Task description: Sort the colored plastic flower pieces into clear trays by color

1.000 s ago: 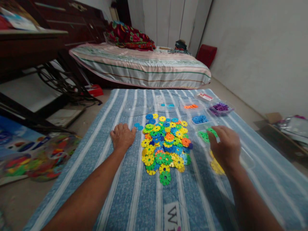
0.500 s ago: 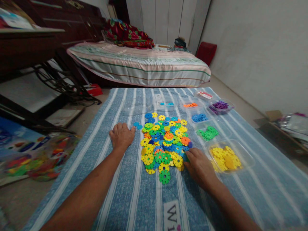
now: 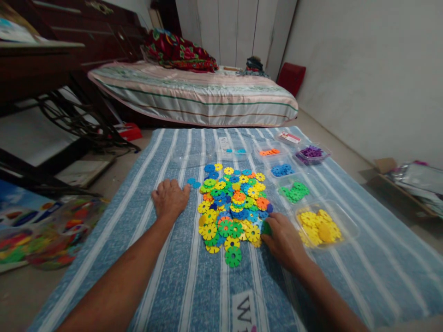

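Observation:
A heap of notched plastic discs [image 3: 238,198] in yellow, green, blue and orange lies on the striped cloth between my hands. My left hand [image 3: 170,198] rests palm down to the left of it, fingers outstretched, with a pair of light blue discs [image 3: 194,183] just beyond its thumb. At the heap's right edge, my right hand [image 3: 282,240] pinches a dark green disc [image 3: 266,228], partly covered by the fingers. One green disc [image 3: 233,256] lies at the near end of the heap. Nearest to my right hand is a clear tub [image 3: 351,226] of yellow discs [image 3: 320,226].
Beyond it, clear tubs hold green discs [image 3: 294,192], blue discs [image 3: 282,170], purple discs [image 3: 311,153], orange discs [image 3: 270,151] and a few light blue ones [image 3: 236,151]. The cloth-covered table [image 3: 138,258] ends before a bed [image 3: 200,101]. Bags of coloured pieces [image 3: 65,230] are at left.
The whole view has shifted slightly, with the scene sliding left. My right hand's fingers now show a green disc between them at the heap's edge. My left hand stays on the cloth.

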`<state>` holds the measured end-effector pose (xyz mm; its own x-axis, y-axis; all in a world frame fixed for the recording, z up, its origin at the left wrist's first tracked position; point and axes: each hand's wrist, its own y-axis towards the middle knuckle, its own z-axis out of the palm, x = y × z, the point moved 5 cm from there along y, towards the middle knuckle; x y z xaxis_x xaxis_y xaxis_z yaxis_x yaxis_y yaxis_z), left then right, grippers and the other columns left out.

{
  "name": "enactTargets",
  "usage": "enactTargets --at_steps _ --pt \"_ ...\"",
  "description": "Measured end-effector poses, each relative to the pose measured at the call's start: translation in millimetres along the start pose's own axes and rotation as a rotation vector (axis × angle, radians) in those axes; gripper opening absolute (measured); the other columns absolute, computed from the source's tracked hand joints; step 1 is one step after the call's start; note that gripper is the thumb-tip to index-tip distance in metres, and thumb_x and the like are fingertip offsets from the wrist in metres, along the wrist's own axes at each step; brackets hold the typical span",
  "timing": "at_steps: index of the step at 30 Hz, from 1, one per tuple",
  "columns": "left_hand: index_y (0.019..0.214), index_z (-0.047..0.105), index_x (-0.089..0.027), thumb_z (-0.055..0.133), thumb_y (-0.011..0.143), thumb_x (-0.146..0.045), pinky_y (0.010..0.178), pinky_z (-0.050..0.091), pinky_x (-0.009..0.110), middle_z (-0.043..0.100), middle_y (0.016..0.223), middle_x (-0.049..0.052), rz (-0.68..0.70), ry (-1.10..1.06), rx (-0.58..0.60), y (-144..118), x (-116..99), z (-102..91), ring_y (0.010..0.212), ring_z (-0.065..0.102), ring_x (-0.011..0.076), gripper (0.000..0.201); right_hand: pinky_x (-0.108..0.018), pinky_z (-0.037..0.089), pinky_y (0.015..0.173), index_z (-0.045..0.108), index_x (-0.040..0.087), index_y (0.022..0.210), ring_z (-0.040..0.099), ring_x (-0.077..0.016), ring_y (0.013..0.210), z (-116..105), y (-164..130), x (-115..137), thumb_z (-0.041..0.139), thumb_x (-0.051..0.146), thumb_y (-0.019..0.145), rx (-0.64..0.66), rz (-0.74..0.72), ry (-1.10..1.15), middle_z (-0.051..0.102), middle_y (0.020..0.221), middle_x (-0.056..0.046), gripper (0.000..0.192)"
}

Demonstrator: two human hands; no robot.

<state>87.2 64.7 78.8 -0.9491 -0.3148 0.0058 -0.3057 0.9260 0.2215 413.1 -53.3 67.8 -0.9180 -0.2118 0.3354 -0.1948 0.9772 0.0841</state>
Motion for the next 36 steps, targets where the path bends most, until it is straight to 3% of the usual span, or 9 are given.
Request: enactTargets --at_steps 7,11,15,21,27,31,36 --pt "0.113 0.06 -0.009 0.033 0.09 -0.049 0.093 0.039 0.048 0.06 0.121 0.021 0.009 0.004 -0.02 1 2 4.7 0.119 0.049 0.0358 0.054 -0.04 0.046 0.093 0.064 0.015 0.102 0.055 -0.029 0.11 -1 -2 1 0.063 0.018 0.078 -0.086 0.011 0.025 0.062 0.118 -0.015 0.024" --pt "0.114 0.06 -0.008 0.033 0.09 -0.049 0.095 0.038 0.049 0.059 0.123 0.022 0.012 -0.001 -0.023 1 1 3.2 0.119 0.049 0.0359 0.054 -0.04 0.046 0.093 0.064 0.016 0.093 0.055 -0.03 0.11 -1 0 1 0.064 0.019 0.078 -0.074 -0.004 0.024 0.061 0.116 -0.016 0.015" --pt "0.114 0.06 -0.009 0.035 0.09 -0.047 0.095 0.038 0.049 0.06 0.122 0.022 0.0 -0.01 -0.014 0 1 2.6 0.119 0.049 0.0362 0.052 -0.04 0.047 0.091 0.062 0.016 0.092 0.055 -0.029 0.108 -3 0 0 0.065 0.016 0.074 -0.082 -0.01 0.072 0.062 0.112 -0.015 0.018" --pt "0.116 0.059 -0.01 0.035 0.09 -0.047 0.096 0.037 0.05 0.058 0.125 0.022 -0.001 -0.027 -0.021 0 1 3.3 0.12 0.048 0.0365 0.052 -0.033 0.046 0.08 0.057 0.019 0.077 0.059 -0.0235 0.093 -11 -1 -5 0.063 0.014 0.076 -0.084 0.035 0.144 0.064 0.095 -0.008 0.009" --pt "0.116 0.059 -0.01 0.035 0.09 -0.045 0.097 0.037 0.049 0.058 0.125 0.022 -0.01 -0.024 -0.001 -2 -1 0.2 0.121 0.047 0.036 0.05 -0.03 0.043 0.074 0.055 0.021 0.071 0.059 -0.0199 0.082 -28 -4 0 0.056 0.02 0.084 -0.109 0.012 0.163 0.062 0.081 -0.003 0.013" --pt "0.116 0.059 -0.01 0.034 0.091 -0.045 0.097 0.037 0.049 0.059 0.124 0.022 -0.004 -0.021 -0.007 -3 -2 -0.4 0.121 0.047 0.0356 0.05 -0.03 0.044 0.075 0.056 0.022 0.071 0.06 -0.0187 0.083 -52 -1 2 0.053 0.025 0.088 -0.229 -0.053 0.179 0.065 0.086 -0.004 0.018" --pt "0.114 0.06 -0.009 0.034 0.091 -0.045 0.095 0.038 0.048 0.06 0.122 0.021 -0.004 -0.011 -0.011 -3 -2 -0.1 0.12 0.048 0.0355 0.049 -0.037 0.047 0.083 0.062 0.02 0.085 0.061 -0.0234 0.091 -90 10 -17 0.052 0.031 0.091 -0.626 -0.017 0.037 0.067 0.092 -0.01 0.016"
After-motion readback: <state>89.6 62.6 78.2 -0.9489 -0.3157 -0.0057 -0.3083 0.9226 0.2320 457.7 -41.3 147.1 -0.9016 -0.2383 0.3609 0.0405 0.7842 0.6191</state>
